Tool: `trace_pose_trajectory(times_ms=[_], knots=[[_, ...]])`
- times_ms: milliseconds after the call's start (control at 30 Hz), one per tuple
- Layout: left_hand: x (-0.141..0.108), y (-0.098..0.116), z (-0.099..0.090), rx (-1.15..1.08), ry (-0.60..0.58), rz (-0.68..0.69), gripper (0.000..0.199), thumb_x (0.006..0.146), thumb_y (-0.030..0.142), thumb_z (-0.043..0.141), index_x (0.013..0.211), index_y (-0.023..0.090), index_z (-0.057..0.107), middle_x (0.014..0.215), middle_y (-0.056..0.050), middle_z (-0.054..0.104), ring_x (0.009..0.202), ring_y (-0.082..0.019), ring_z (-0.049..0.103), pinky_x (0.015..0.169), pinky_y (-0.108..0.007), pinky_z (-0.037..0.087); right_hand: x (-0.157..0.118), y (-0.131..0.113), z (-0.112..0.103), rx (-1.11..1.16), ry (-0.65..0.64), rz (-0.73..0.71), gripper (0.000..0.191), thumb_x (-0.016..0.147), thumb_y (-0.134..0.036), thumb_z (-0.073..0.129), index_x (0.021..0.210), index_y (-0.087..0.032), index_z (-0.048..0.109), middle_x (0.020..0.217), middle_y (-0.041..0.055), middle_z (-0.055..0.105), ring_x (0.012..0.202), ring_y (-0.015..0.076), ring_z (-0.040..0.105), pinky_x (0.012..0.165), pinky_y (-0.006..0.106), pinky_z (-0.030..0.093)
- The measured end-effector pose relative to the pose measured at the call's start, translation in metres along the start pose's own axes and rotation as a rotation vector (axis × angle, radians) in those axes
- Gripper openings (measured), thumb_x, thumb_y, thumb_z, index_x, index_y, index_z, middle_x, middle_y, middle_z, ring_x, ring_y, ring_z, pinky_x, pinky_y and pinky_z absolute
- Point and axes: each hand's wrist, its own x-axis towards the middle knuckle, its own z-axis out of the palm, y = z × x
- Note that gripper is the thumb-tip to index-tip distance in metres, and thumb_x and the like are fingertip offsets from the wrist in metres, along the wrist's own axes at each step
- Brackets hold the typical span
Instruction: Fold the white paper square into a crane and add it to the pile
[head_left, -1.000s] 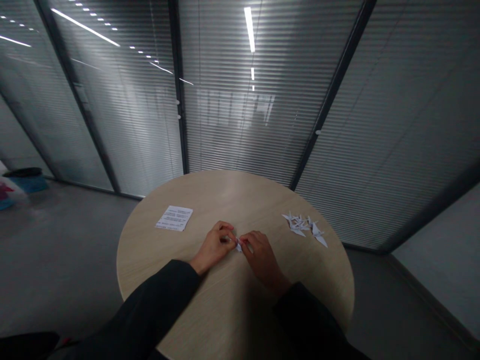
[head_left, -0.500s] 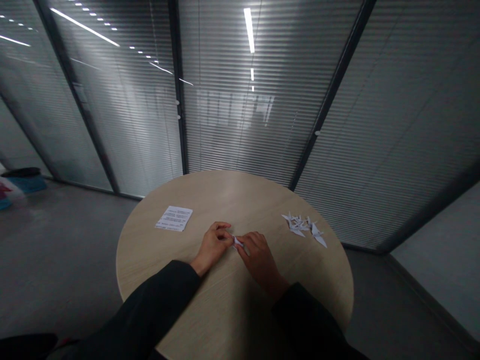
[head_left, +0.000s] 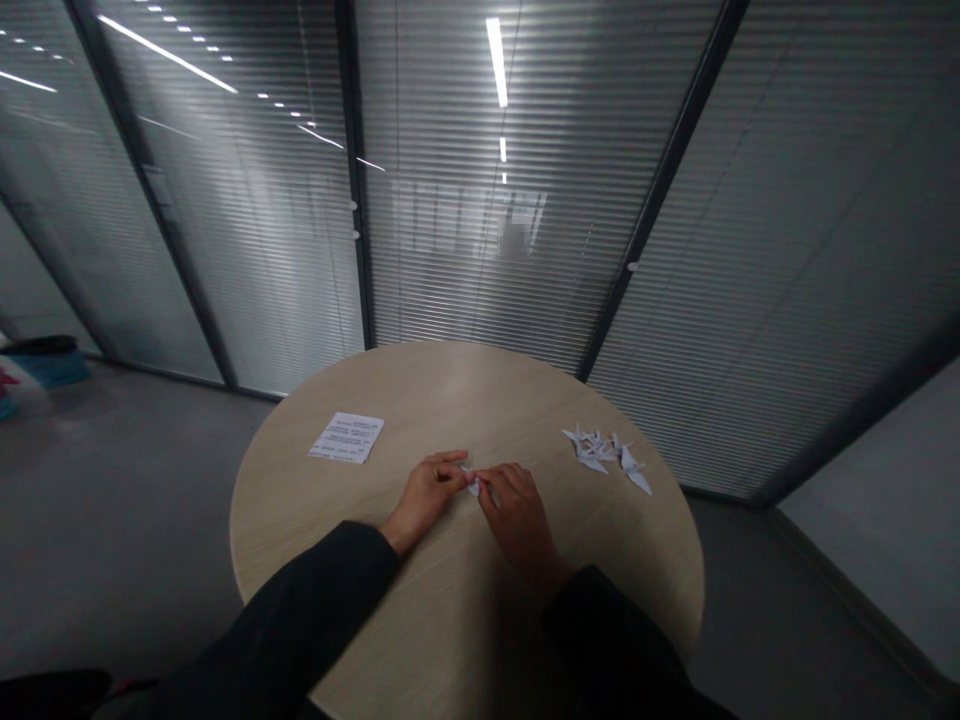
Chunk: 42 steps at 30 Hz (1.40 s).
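Note:
A small piece of folded white paper (head_left: 473, 487) is held between my two hands above the middle of the round table. My left hand (head_left: 433, 490) pinches it from the left, thumb and fingers closed on its edge. From the right, the fingertips of my right hand (head_left: 514, 508) grip the other side. Most of the paper is hidden behind my fingers, so its exact shape cannot be made out. Several white folded paper cranes (head_left: 596, 447) lie in a loose group to the right of my hands.
A stack of printed paper sheets (head_left: 347, 438) lies on the left of the round wooden table (head_left: 465, 375). Glass partitions with blinds (head_left: 480, 290) stand right behind the table. A blue bin with a black liner (head_left: 46, 362) is on the floor at far left.
My left index finger has straightened and reaches further right over the paper. The fingers of both hands have shifted slightly on it. The cranes and the sheets stay put.

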Motion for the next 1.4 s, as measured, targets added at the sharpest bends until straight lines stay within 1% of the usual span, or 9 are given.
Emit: trace_pose_trajectory(times_ms=[133, 233, 367, 500, 833, 1033, 1133, 1300, 1400], knots=[[0.001, -0.003, -0.003, 0.024, 0.016, 0.032, 0.009, 0.074, 0.026, 0.07, 0.071, 0.023, 0.077, 0.114, -0.011, 0.068, 0.111, -0.025, 0.06, 0.101, -0.041, 0.039, 0.002, 0.005, 0.0, 0.102, 0.032, 0.005, 0.02, 0.092, -0.015, 0.043, 0.091, -0.02, 0.062, 0.087, 0.0083, 0.066, 0.084, 0.0232, 0.057, 0.081, 0.04, 0.046], [0.003, -0.005, -0.006, 0.048, 0.05, 0.069, 0.004, 0.07, 0.025, 0.075, 0.072, 0.023, 0.077, 0.117, -0.011, 0.066, 0.111, -0.025, 0.058, 0.101, -0.042, 0.04, 0.003, 0.007, -0.002, 0.263, 0.025, 0.05, 0.02, 0.091, -0.018, 0.044, 0.102, -0.021, 0.06, 0.092, 0.0074, 0.067, 0.089, 0.0222, 0.06, 0.083, 0.039, 0.047], [0.005, -0.003, -0.012, 0.037, -0.007, 0.09, 0.005, 0.068, 0.022, 0.077, 0.073, 0.022, 0.077, 0.114, -0.011, 0.066, 0.107, -0.025, 0.06, 0.098, -0.04, 0.042, 0.004, 0.009, -0.006, 0.446, -0.054, 0.21, 0.031, 0.089, -0.022, 0.047, 0.12, -0.02, 0.047, 0.088, 0.0033, 0.068, 0.087, 0.0203, 0.065, 0.082, 0.035, 0.049], [0.005, 0.0, -0.015, 0.009, -0.053, 0.091, 0.007, 0.068, 0.024, 0.078, 0.075, 0.023, 0.078, 0.11, -0.011, 0.067, 0.103, -0.024, 0.061, 0.094, -0.039, 0.044, 0.005, 0.009, -0.009, 0.552, -0.108, 0.249, 0.03, 0.087, -0.024, 0.049, 0.116, -0.02, 0.042, 0.086, 0.0021, 0.068, 0.089, 0.0201, 0.066, 0.082, 0.034, 0.049], [0.001, 0.003, -0.006, -0.074, 0.062, 0.091, 0.006, 0.069, 0.028, 0.077, 0.07, 0.022, 0.077, 0.104, -0.009, 0.067, 0.103, -0.023, 0.06, 0.098, -0.04, 0.041, 0.006, 0.007, -0.008, 0.511, -0.032, 0.23, 0.022, 0.088, -0.027, 0.048, 0.109, -0.022, 0.042, 0.087, 0.0044, 0.067, 0.088, 0.0215, 0.066, 0.082, 0.036, 0.05], [-0.003, 0.002, 0.003, -0.192, 0.102, 0.016, 0.015, 0.068, 0.031, 0.074, 0.066, 0.017, 0.071, 0.095, -0.007, 0.064, 0.09, -0.019, 0.061, 0.087, -0.033, 0.046, 0.006, 0.001, -0.008, 0.494, -0.015, 0.243, 0.019, 0.087, -0.029, 0.048, 0.105, -0.021, 0.043, 0.088, 0.0057, 0.065, 0.085, 0.0217, 0.065, 0.078, 0.036, 0.05], [-0.004, 0.002, 0.005, -0.246, 0.08, -0.015, 0.021, 0.067, 0.036, 0.074, 0.067, 0.016, 0.067, 0.084, -0.004, 0.064, 0.08, -0.017, 0.061, 0.079, -0.031, 0.047, 0.006, -0.001, -0.01, 0.516, -0.019, 0.243, 0.017, 0.087, -0.029, 0.047, 0.103, -0.022, 0.043, 0.089, 0.0058, 0.064, 0.085, 0.0212, 0.064, 0.078, 0.036, 0.05], [-0.004, 0.008, 0.0, -0.241, -0.024, -0.03, 0.029, 0.075, 0.045, 0.068, 0.079, 0.016, 0.071, 0.087, -0.007, 0.068, 0.087, -0.02, 0.061, 0.082, -0.033, 0.046, 0.005, 0.001, -0.009, 0.588, -0.005, 0.306, 0.02, 0.086, -0.031, 0.049, 0.103, -0.023, 0.042, 0.087, 0.0033, 0.064, 0.087, 0.0203, 0.065, 0.08, 0.035, 0.049], [-0.003, 0.009, -0.002, -0.244, -0.036, -0.023, 0.033, 0.076, 0.047, 0.066, 0.077, 0.015, 0.071, 0.086, -0.008, 0.067, 0.085, -0.02, 0.06, 0.08, -0.032, 0.045, 0.004, 0.0, -0.007, 0.615, -0.008, 0.327, 0.021, 0.085, -0.031, 0.052, 0.102, -0.024, 0.042, 0.086, 0.0023, 0.065, 0.086, 0.0202, 0.065, 0.08, 0.035, 0.049]])
